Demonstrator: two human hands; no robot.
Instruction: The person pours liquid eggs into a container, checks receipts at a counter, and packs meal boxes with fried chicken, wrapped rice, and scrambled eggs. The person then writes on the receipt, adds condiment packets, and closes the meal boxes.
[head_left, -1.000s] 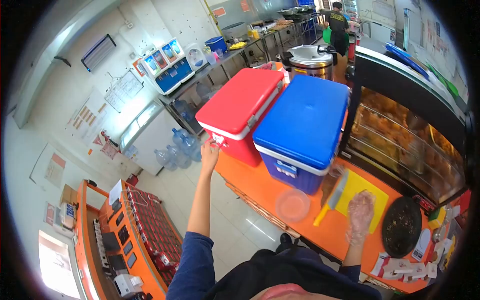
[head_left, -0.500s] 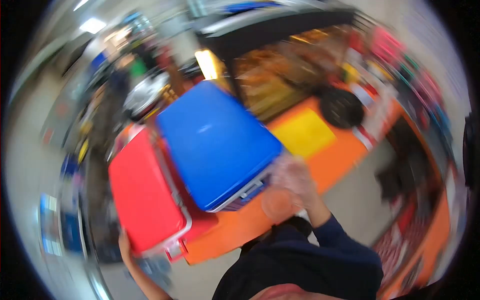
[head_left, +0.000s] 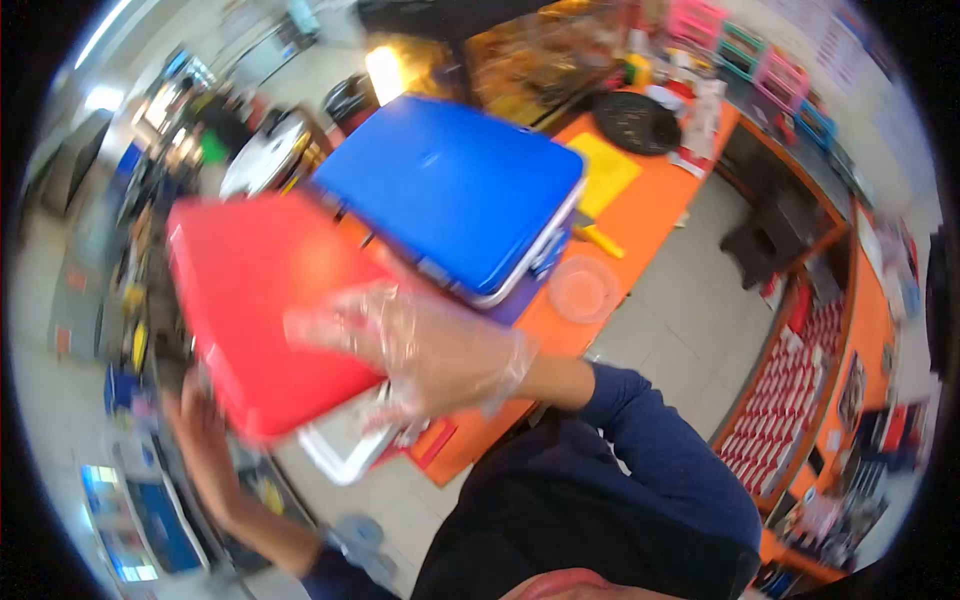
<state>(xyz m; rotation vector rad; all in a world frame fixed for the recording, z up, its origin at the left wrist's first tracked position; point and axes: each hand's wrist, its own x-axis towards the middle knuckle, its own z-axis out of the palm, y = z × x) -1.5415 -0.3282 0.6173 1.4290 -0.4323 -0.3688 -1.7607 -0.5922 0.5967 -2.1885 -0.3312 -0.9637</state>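
Red cooler lid (head_left: 250,280) looks tilted up — likely giving access — my gloved right hand (head_left: 435,350) and left hand (head_left: 205,440) at it, either grip unclear.

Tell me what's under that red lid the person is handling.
A corner of the white cooler rim shows beneath the red lid. Whatever else is under there can't be seen: the lid and gloved right hand cover it.

Food shop or commercial kitchen: lit food display case (head_left: 545,60), large metal pot (head_left: 265,158).
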